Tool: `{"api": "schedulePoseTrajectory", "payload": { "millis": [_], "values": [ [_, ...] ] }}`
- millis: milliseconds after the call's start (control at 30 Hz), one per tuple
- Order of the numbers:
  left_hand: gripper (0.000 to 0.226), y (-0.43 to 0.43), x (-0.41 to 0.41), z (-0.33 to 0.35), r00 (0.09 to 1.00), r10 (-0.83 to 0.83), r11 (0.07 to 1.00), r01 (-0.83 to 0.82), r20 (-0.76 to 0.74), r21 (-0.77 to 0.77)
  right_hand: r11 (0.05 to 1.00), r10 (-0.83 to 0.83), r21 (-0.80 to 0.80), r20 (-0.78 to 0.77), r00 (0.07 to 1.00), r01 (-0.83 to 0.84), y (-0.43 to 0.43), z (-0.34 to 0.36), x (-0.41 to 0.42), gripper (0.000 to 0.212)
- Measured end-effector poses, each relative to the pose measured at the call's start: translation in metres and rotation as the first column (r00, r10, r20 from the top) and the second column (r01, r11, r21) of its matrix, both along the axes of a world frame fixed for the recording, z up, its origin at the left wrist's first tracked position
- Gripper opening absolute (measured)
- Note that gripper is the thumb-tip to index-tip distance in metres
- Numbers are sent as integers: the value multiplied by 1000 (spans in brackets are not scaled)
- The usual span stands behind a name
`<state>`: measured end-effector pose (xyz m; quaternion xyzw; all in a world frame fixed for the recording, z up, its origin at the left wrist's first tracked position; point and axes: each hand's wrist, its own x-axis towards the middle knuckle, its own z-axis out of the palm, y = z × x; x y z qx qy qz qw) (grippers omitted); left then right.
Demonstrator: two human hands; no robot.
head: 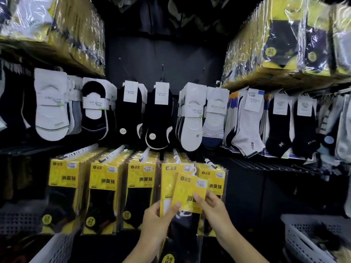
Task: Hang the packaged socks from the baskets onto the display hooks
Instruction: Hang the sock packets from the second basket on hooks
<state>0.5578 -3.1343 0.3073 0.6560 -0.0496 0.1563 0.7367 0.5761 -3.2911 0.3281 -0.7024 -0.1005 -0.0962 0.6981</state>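
Note:
A yellow-topped sock pack point(190, 188) is tilted in front of the lowest row of hanging packs. My left hand point(157, 220) pinches its lower left edge with the thumb on the front. My right hand point(212, 207) grips its lower right side. The pack's top sits just below the white hook point(209, 161) at the row's right end, overlapping the hung packs point(171, 185) behind it. Whether its hanger is on a hook I cannot tell. More yellow packs point(103, 179) fill the hooks to the left.
White and black loose socks point(192, 118) hang on the middle row. Wrapped yellow bundles point(284, 44) are stacked on the upper shelves at both sides. A white plastic basket point(307, 238) stands low right, another basket point(57, 249) low left.

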Motion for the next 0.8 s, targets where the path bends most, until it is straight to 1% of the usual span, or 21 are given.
{"api": "schedulePoseTrajectory", "payload": {
  "millis": [100,200,300,400,500,533,600,667,800],
  "values": [
    [18,5,-5,4,1000,-13,1000,12,16,26,999,-20,32,2,1000,20,-3,-1,-4,16],
    [26,12,-5,4,999,47,998,-48,26,41,995,-61,78,-32,998,63,-15,-6,0,14],
    [27,21,-1,4,997,70,997,-70,15,41,982,-157,97,-73,985,164,-33,-17,8,11],
    [34,30,2,2,992,107,990,-113,73,89,960,-258,88,-78,963,264,-53,-24,16,11],
    [34,34,5,1,982,150,978,-165,117,129,939,-330,87,-58,942,334,-71,-19,28,10],
    [37,34,6,0,979,159,973,-177,128,147,933,-345,92,-46,937,348,-76,-16,33,9],
    [39,33,9,-1,975,172,967,-194,139,166,930,-356,92,-23,934,356,-83,-9,43,9],
    [35,32,13,-4,976,166,970,-188,143,156,936,-344,73,-9,939,344,-87,-2,53,9],
    [23,28,23,-10,986,118,984,-132,117,120,971,-240,-1,35,970,240,-87,5,71,14]
  ]
}}
